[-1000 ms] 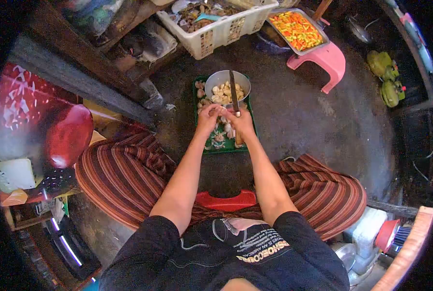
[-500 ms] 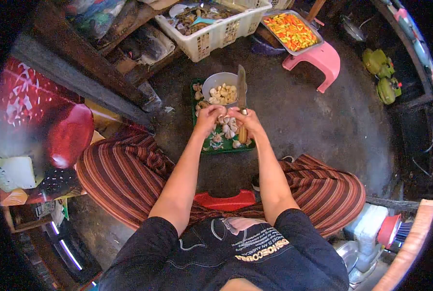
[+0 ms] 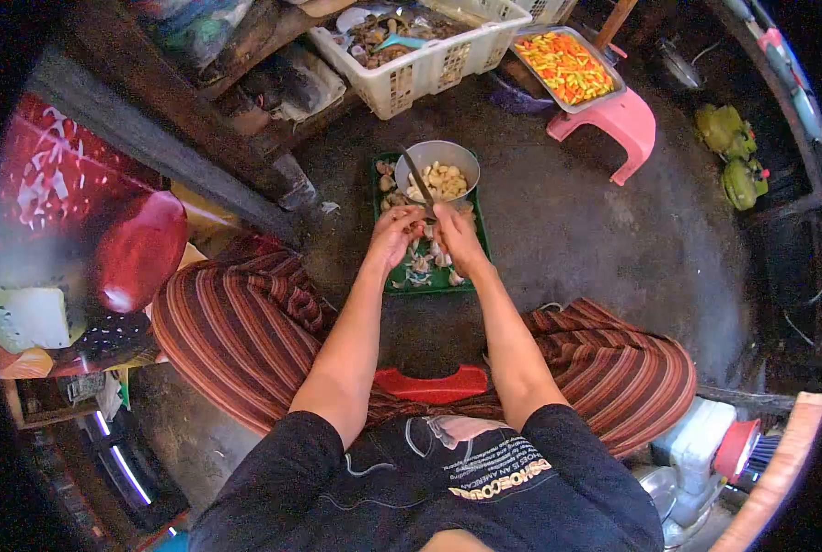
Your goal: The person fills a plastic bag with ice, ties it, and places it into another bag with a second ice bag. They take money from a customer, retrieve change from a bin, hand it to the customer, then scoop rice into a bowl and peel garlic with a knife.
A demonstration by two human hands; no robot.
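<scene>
My right hand [image 3: 459, 241] is closed round the handle of a knife [image 3: 417, 175], whose blade slants up and to the left across the rim of a bowl. My left hand [image 3: 395, 236] is pinched beside it, holding what looks like a garlic clove, mostly hidden by the fingers. Peeled garlic cloves [image 3: 444, 181] lie in the grey bowl [image 3: 413, 158]. The bowl stands at the far end of a green tray [image 3: 443, 286]. Unpeeled garlic [image 3: 386, 177] sits along the tray's left side, with more garlic and skins [image 3: 420, 267] below my hands.
A white crate [image 3: 429, 74] of mixed items stands beyond the tray. To the right, a metal tray of cut chillies [image 3: 567, 69] rests on a pink stool [image 3: 627, 129]. A green object [image 3: 737, 161] lies farther right. A red seat edge [image 3: 431, 384] shows between my legs.
My right hand has turned the knife from upright to slanting left and brought it close to my left hand. The whole view has shifted slightly.
</scene>
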